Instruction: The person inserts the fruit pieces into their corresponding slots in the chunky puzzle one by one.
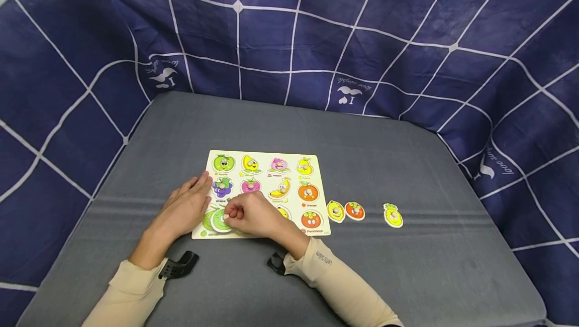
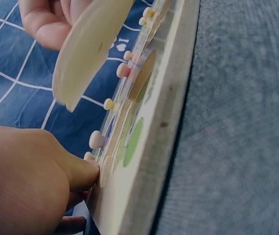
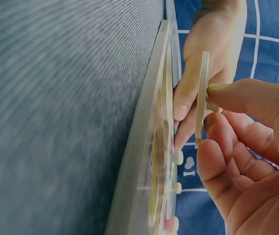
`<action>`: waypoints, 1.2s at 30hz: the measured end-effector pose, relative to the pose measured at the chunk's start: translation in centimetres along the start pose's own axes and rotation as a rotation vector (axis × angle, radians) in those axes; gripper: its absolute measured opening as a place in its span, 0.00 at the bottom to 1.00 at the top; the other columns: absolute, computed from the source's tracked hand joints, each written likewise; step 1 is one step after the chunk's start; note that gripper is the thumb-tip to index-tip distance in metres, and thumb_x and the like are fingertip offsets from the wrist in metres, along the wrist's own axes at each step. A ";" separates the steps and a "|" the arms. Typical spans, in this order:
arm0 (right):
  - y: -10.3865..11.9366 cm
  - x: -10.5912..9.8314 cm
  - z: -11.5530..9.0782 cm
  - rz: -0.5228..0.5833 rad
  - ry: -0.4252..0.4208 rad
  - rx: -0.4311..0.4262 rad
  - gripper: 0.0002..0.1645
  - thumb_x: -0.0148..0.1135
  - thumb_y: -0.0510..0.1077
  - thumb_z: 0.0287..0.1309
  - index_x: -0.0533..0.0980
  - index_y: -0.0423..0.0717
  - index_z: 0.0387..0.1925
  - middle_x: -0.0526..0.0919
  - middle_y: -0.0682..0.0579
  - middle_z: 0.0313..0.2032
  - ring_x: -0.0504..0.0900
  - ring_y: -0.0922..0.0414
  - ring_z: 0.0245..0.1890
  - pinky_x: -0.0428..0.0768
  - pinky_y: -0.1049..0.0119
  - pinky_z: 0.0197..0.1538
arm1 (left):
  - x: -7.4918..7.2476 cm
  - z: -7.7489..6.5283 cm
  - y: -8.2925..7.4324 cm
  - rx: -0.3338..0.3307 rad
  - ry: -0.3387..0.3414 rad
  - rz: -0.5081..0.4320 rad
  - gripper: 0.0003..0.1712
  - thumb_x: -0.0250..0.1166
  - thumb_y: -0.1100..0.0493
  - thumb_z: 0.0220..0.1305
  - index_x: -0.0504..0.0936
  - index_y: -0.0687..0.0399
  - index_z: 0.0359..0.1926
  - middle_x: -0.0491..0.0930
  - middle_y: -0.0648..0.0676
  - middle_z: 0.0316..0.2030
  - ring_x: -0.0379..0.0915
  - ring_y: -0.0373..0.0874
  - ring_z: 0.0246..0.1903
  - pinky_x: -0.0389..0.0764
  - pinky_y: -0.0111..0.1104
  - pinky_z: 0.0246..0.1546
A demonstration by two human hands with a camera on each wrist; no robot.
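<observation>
My right hand [image 1: 255,212] pinches a round green melon puzzle piece [image 1: 220,221] by its small knob. The piece hovers close over the lower left corner of the fruit puzzle board [image 1: 264,155]. In the right wrist view the piece [image 3: 202,98] appears edge-on, apart from the board's surface. My left hand [image 1: 184,207] rests on the board's left edge with fingers extended; in the left wrist view its thumb [image 2: 83,174] touches the board's face. A printed melon slot shows partly behind the held piece. My right hand hides part of the bottom row.
To the right of the board lie a lemon piece [image 1: 335,211], a red-orange fruit piece [image 1: 355,211] and a pineapple piece [image 1: 393,215]. Several knobbed fruits, including an apple [image 1: 223,163] and an orange [image 1: 308,192], sit in the board. A blue gridded cloth [image 1: 271,30] surrounds the grey table [image 1: 407,277].
</observation>
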State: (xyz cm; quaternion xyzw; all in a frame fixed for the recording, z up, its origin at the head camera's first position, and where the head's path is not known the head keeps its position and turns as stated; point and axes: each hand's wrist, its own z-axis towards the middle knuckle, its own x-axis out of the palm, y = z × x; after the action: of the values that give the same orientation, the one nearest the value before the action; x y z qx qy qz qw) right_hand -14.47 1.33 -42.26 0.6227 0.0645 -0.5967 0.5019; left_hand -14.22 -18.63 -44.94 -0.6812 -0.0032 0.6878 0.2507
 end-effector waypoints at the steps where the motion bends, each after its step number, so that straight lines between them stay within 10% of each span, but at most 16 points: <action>1: 0.1 0.1 0.2 -0.003 -0.004 0.003 0.02 0.66 0.40 0.46 0.80 0.48 0.23 0.74 0.65 0.17 0.68 0.76 0.19 0.68 0.84 0.24 | 0.0 0.0 0.0 0.002 -0.004 0.000 0.28 0.51 0.61 0.65 0.61 0.70 0.64 0.55 0.67 0.65 0.52 0.67 0.61 0.57 0.61 0.52; 36: 0.4 2.0 2.3 -0.044 0.076 0.104 0.06 0.67 0.42 0.47 0.77 0.52 0.20 0.72 0.66 0.14 0.66 0.74 0.15 0.66 0.82 0.20 | -0.4 -0.2 -0.2 0.003 -0.016 -0.008 0.27 0.52 0.62 0.65 0.62 0.70 0.63 0.56 0.66 0.65 0.53 0.67 0.60 0.59 0.62 0.50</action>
State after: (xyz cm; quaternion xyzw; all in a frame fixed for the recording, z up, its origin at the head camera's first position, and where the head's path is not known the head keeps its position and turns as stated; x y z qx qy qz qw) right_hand -15.26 -1.52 -43.15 0.6687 0.0661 -0.5860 0.4530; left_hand -13.95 -18.65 -44.52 -0.6752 -0.0069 0.6923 0.2543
